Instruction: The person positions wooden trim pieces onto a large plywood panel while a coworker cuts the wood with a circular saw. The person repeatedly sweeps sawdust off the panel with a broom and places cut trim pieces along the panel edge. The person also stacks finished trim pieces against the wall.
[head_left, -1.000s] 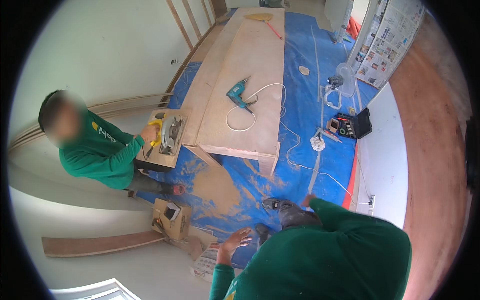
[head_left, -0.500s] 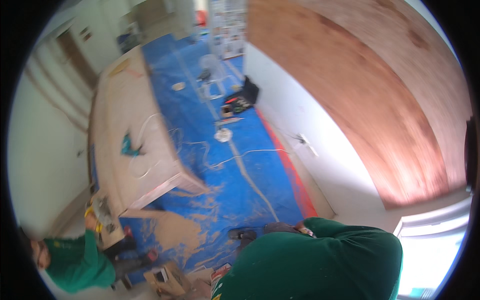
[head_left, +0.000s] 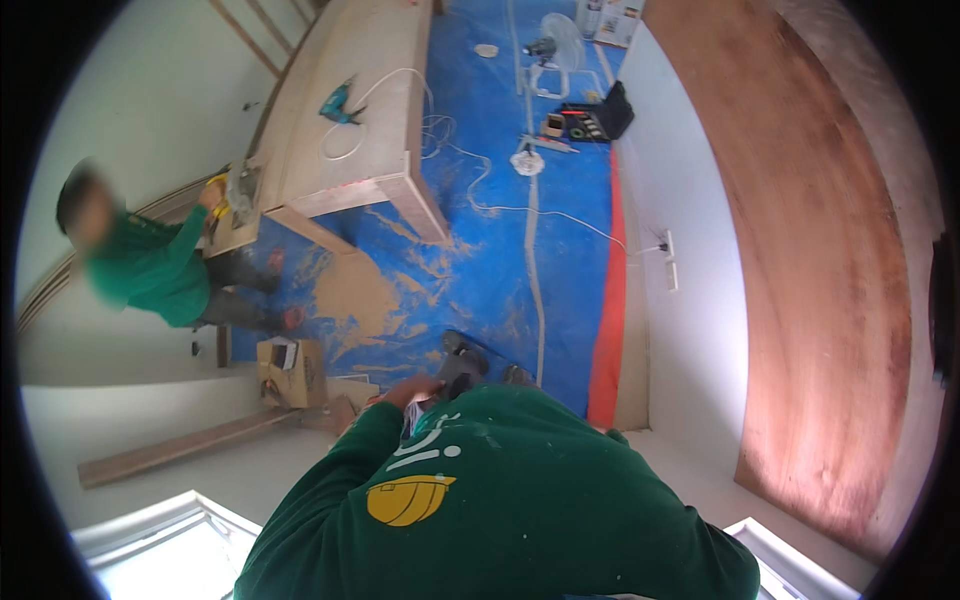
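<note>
My left hand [head_left: 413, 390] is at the left side of my waist, its fingers closed together. A small pale item [head_left: 411, 415] shows just beneath it, partly covered by my green sweatshirt [head_left: 540, 490], and I cannot make out its kind. My right hand is out of sight behind my body. Ahead to the left, a teal power drill [head_left: 342, 104] lies on a long plywood-topped bench [head_left: 335, 160], its white cord looping over the edge.
A co-worker in green [head_left: 150, 260] stands at the left, a hand on a yellow tool [head_left: 218, 190]. Sawdust [head_left: 355, 295] covers part of the blue floor sheet [head_left: 490, 290]. An open black toolbox [head_left: 600, 118], white fan [head_left: 560, 42], cardboard box [head_left: 292, 372] and wood plank [head_left: 185, 447] stand or lie around.
My view has swung, bringing the bench and toolbox higher in the picture. My left hand has come into sight at my waist; my right hand, seen earlier at my right side, is now hidden.
</note>
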